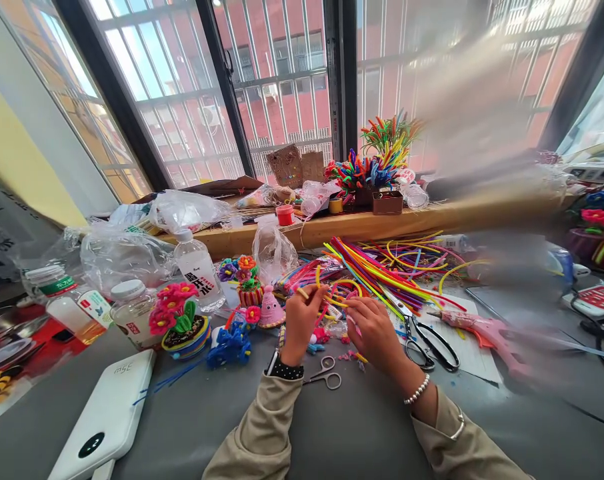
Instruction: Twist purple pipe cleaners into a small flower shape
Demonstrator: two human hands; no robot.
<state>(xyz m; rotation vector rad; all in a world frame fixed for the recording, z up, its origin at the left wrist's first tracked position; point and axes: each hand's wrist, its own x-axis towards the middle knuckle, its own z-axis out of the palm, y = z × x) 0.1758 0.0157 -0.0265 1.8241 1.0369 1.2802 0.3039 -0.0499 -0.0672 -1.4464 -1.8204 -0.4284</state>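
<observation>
Head view: a yellow pipe cleaner (333, 301) is gripped by left hand (298, 321) and right hand (375, 335); it could be snagged on the pile (382, 270) just behind.

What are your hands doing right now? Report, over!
Left hand, right hand: both pinching yellow pipe cleaner. Small scissors on table between wrists. Black scissors, pink glue gun off right.

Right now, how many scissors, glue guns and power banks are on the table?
Scissors: 2 (silver pair, black pair)
Glue gun: 1
Power bank: 1
Total: 4
</observation>
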